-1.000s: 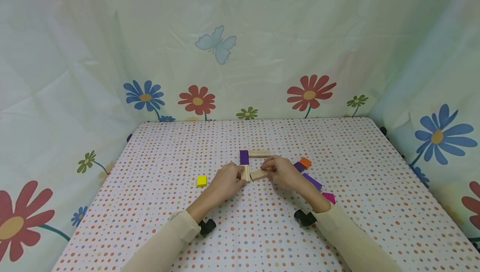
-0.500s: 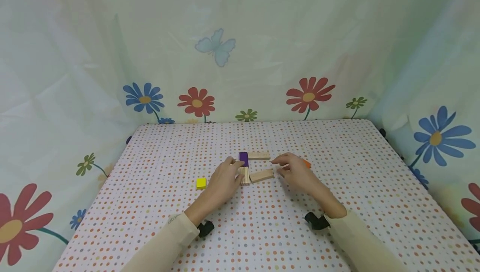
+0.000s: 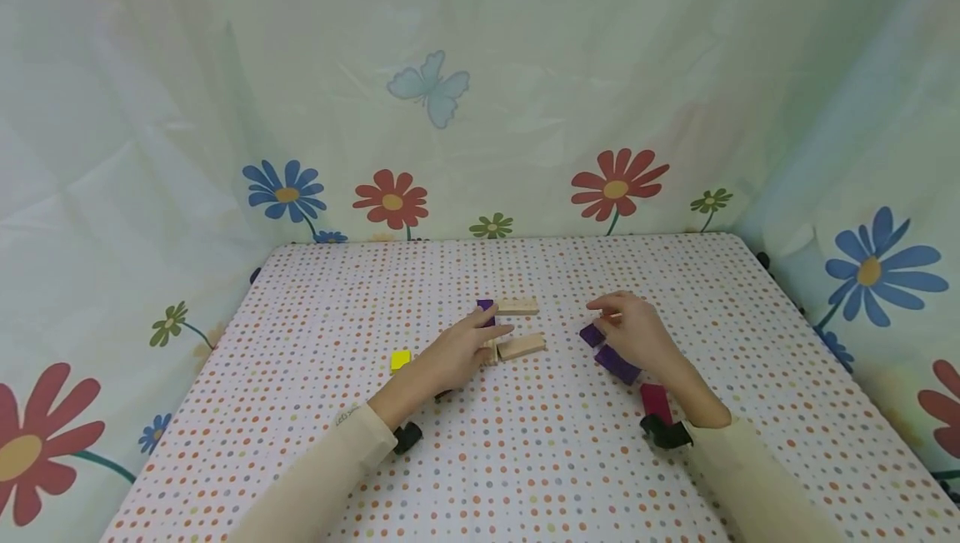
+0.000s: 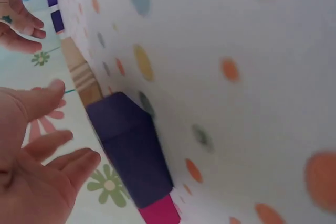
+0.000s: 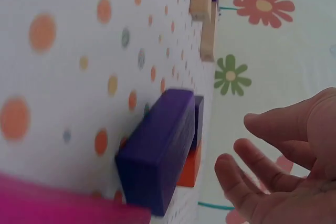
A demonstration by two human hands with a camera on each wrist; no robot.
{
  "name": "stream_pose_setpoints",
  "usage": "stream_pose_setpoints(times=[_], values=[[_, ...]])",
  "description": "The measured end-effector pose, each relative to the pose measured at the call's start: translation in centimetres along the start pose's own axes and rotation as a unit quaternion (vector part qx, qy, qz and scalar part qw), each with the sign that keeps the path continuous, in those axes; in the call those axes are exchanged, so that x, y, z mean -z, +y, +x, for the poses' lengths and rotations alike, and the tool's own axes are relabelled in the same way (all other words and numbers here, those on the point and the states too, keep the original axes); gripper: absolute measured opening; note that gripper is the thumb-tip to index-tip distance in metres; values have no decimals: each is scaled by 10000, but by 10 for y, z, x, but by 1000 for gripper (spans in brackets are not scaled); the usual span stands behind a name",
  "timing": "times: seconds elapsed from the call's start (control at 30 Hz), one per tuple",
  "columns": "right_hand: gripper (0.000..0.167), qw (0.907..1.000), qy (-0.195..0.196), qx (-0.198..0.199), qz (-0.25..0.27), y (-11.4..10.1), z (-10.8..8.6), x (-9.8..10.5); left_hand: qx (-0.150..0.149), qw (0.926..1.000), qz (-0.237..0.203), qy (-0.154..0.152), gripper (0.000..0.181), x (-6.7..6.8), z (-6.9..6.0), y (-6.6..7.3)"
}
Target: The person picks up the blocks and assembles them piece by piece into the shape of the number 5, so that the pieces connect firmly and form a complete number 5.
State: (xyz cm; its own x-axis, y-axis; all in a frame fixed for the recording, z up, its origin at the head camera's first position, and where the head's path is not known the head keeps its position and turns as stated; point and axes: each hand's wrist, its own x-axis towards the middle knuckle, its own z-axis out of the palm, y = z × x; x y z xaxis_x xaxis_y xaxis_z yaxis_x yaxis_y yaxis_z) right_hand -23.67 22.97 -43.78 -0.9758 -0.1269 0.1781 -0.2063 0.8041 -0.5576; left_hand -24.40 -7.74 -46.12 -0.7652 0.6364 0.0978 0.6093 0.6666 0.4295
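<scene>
My left hand (image 3: 453, 351) hovers over a wooden block standing against a purple block (image 3: 487, 306); its fingers look loosely spread in the left wrist view and hold nothing. From that corner, two plain wooden blocks run to the right, a far one (image 3: 519, 306) and a near slanted one (image 3: 522, 346). My right hand (image 3: 636, 333) is above a loose group on the right, thumb and fingers apart. Below it lie a small purple block (image 3: 591, 336) and a longer purple block (image 3: 618, 365). An orange block (image 5: 191, 168) shows in the right wrist view.
A yellow block (image 3: 401, 361) lies left of the left forearm. By the right wrist's black camera mount (image 3: 664, 433) is a magenta block (image 3: 656, 403). The dotted tabletop (image 3: 480, 476) meets a flower-printed curtain (image 3: 525, 110) at the back.
My right hand has let go of the near slanted wooden block and moved right, over the purple blocks. My left hand stays by the corner, its fingers now reaching over the purple block.
</scene>
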Motion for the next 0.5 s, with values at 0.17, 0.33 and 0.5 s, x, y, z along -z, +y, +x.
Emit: stream_pose_setpoints(times=[0.17, 0.33, 0.5], values=[[33, 9983, -353, -443, -99, 13, 3, 6, -114, 9988, -153, -449, 48, 0, 2, -3], [39, 9945, -688, -783, -55, 21, 6, 8, -55, 9983, -151, -562, 43, -1, 3, -3], [41, 9931, -863, -787, -61, 23, 8, 9, -2, 9981, -154, -591, 39, -1, 4, -4]])
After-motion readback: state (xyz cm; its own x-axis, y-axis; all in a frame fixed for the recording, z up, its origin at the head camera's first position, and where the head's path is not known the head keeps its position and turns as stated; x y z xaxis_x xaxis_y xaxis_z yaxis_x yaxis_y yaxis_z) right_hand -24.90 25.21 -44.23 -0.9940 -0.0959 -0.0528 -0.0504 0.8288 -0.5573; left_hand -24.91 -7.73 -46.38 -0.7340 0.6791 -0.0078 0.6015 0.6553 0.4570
